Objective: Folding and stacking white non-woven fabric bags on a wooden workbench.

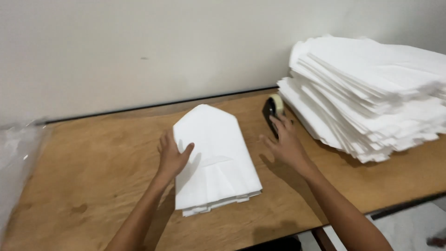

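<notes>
A folded white sheet bundle [218,158] with a pointed far end lies in the middle of the wooden table [93,172]. My left hand [173,155] rests flat on the bundle's left edge, fingers spread. My right hand [285,142] hovers over the table to the right of the bundle, fingers apart, its fingertips at a black tape dispenser [271,114] carrying a roll of pale tape. It is not clear whether the fingers touch the dispenser.
A tall, slanting stack of white sheets [371,97] fills the table's right side, close behind the dispenser. Clear plastic [16,158] hangs at the left edge. A pale wall [139,51] runs along the table's far edge.
</notes>
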